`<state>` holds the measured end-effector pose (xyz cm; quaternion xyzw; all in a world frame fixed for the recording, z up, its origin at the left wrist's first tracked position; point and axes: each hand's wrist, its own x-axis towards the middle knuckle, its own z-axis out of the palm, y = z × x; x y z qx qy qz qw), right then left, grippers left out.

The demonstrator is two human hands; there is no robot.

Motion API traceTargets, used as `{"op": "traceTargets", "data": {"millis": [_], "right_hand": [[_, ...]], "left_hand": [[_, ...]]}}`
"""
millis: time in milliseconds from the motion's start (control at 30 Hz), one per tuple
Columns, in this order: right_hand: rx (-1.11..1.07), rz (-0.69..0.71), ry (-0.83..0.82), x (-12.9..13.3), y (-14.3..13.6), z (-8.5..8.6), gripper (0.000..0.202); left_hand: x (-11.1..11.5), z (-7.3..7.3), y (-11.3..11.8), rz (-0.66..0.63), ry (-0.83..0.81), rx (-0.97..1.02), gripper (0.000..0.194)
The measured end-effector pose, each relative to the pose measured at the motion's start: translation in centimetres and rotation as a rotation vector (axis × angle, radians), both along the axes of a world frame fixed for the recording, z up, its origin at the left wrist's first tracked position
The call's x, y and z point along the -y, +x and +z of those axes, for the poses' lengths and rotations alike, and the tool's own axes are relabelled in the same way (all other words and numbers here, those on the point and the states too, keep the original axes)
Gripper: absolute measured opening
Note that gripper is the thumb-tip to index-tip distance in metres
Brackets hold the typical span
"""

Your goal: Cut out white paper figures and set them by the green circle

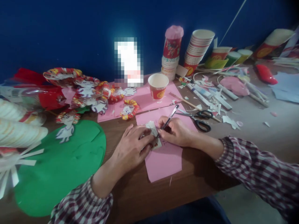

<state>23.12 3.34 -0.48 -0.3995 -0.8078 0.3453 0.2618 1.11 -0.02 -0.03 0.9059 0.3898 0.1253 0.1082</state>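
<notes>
My right hand (174, 132) is closed around a pen (171, 117), its lower end down at a small white piece of paper (152, 127). The fingers of my left hand (135, 143) curl over that white piece and hold it down, hiding part of it. Under both lies a sheet of pink paper (163, 165) with a few dark pen marks near my right hand. Just beyond my right hand a pair of black-handled scissors (202, 119) rests partly on the pink sheet.
A paper cup (158, 85) stands behind my hands on more pink paper. Cup stacks (198, 46) line the blue wall. Markers (198, 93) and scraps litter the right side. At left lie a green paper oval (60, 174), paper figures (65, 127) and stacked cups (21, 130).
</notes>
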Motion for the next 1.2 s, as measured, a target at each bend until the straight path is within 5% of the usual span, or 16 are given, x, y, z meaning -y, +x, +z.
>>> {"op": "traceTargets", "data": {"millis": [1200], "right_hand": [[0.002,0.022,-0.069,0.01,-0.01,0.69,0.007]], "left_hand": [[-0.03,-0.14,-0.17,-0.005,-0.019,0.001,0.023]]}}
